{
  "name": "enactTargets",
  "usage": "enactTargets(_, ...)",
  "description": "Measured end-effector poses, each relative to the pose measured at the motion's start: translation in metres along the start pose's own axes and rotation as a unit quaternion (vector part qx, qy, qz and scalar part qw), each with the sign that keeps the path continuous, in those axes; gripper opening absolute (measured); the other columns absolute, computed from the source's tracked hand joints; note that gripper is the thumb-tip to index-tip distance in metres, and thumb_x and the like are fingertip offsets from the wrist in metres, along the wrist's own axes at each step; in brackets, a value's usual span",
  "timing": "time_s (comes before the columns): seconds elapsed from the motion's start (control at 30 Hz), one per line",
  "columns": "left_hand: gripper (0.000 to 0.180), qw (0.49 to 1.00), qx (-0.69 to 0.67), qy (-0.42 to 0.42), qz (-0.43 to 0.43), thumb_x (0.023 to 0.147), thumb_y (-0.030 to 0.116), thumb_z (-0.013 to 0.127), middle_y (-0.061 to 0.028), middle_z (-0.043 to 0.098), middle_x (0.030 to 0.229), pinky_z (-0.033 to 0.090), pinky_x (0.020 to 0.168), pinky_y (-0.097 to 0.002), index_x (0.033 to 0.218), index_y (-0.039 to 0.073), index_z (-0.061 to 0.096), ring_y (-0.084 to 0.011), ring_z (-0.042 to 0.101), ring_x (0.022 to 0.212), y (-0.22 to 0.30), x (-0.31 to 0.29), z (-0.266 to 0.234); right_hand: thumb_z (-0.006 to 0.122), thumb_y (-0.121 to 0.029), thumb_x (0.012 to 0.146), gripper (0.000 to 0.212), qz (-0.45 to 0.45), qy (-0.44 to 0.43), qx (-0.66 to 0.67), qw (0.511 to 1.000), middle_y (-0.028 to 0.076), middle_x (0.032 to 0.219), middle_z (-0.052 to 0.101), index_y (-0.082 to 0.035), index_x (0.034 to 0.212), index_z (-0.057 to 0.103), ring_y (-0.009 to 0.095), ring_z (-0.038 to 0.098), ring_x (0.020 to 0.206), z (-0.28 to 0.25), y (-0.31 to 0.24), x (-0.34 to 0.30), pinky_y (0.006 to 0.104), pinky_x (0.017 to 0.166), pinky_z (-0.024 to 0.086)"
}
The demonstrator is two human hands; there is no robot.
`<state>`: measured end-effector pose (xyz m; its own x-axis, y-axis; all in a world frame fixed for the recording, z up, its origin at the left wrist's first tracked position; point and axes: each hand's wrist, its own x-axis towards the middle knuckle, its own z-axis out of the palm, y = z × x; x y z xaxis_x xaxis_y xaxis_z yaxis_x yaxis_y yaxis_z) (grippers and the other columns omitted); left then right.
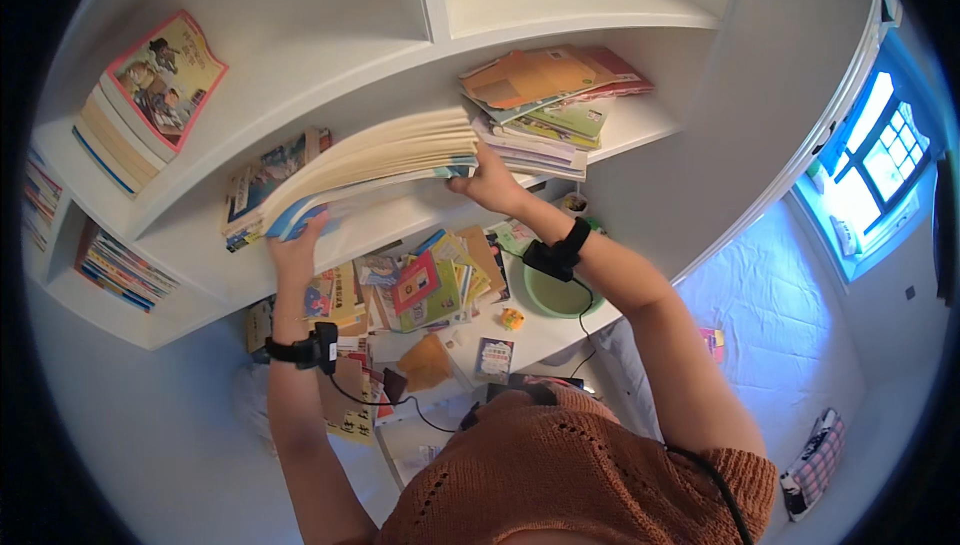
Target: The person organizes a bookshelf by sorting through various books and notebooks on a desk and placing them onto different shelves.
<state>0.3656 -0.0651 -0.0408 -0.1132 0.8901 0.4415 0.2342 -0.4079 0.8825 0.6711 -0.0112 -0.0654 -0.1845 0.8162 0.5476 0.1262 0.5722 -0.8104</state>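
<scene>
A wide stack of thin books [370, 157], cream page edges facing up and blue-and-white covers showing below, bows between my two hands at the middle shelf. My left hand [297, 243] grips its left end from beneath, with some fingers hidden under the covers. At the other end my right hand [488, 181] is closed round the corner, thumb against the page edges. Behind the left end lie books with a dark illustrated cover [277, 177]. Just past my right hand is a pile of books and folders topped by an orange envelope [535, 77].
Books with a pink-edged cover [168, 80] lie on the upper left shelf, and upright books [125, 270] fill a lower cubby. Below, the desk holds scattered books [425, 290], a green basin [555, 290] and a small orange object [512, 319]. A bed [745, 315] stands right.
</scene>
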Motion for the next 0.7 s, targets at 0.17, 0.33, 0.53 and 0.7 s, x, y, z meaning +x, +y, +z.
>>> enactTargets(0.17, 0.039, 0.995, -0.094, 0.021, -0.023, 0.07, 0.004, 0.071, -0.0039, 0.058, 0.097, 0.045, 0.075, -0.0235, 0.104, 0.001, 0.053, -0.0115, 0.055, 0.086, -0.017, 0.021, 0.03, 0.073, -0.02, 0.065, 0.058, 0.035, 0.047, -0.099, 0.993, 0.021, 0.093, 0.054, -0.002, 0.107, 0.038, 0.037, 0.053, 0.091, 0.017, 0.022, -0.008, 0.0391, 0.076, 0.042)
enactTargets(0.33, 0.046, 0.996, -0.046, 0.003, -0.082, 0.071, 0.008, 0.071, -0.0057, 0.056, 0.103, 0.047, 0.077, -0.0275, 0.11, 0.002, 0.048, -0.0148, 0.056, 0.088, -0.026, 0.027, 0.03, 0.074, -0.024, 0.065, 0.058, 0.052, 0.034, -0.126, 0.99, 0.022, 0.091, 0.055, -0.001, 0.105, 0.039, 0.039, 0.053, 0.086, 0.019, 0.017, -0.008, 0.0404, 0.074, 0.042)
enactTargets(0.53, 0.039, 0.983, -0.048, -0.021, -0.175, 0.074, 0.018, 0.069, -0.0075, 0.061, 0.095, 0.049, 0.068, -0.0256, 0.105, -0.001, 0.055, -0.013, 0.059, 0.082, 0.015, 0.031, 0.029, 0.069, -0.02, 0.073, 0.05, 0.183, -0.07, 0.159, 0.968, 0.014, 0.097, 0.06, 0.006, 0.109, 0.047, 0.019, 0.06, 0.083, 0.002, -0.042, -0.023, 0.0292, 0.073, 0.048)
enactTargets(0.7, 0.042, 0.963, 0.114, -0.171, -0.177, 0.074, 0.025, 0.069, -0.0122, 0.062, 0.095, 0.049, 0.071, -0.0288, 0.104, -0.001, 0.057, -0.017, 0.061, 0.08, 0.011, 0.058, 0.017, 0.068, -0.017, 0.074, 0.051, 0.299, 0.003, 0.399, 0.867, 0.016, 0.101, 0.058, 0.01, 0.11, 0.044, 0.021, 0.059, 0.087, 0.037, -0.039, -0.051, 0.0295, 0.074, 0.049)
